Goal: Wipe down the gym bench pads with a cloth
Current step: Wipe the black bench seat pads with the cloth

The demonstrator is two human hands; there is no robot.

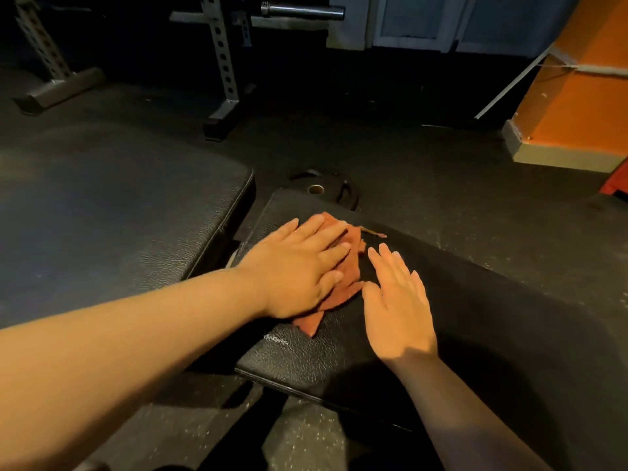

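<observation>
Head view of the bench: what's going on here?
A person is wiping a black bench pad with an orange cloth. The left hand presses flat on the cloth with straight fingers. The right hand is open just beside the cloth, over the same pad. Neither hand is on the larger pad to the left. A weight plate lies on the floor beyond.
</observation>
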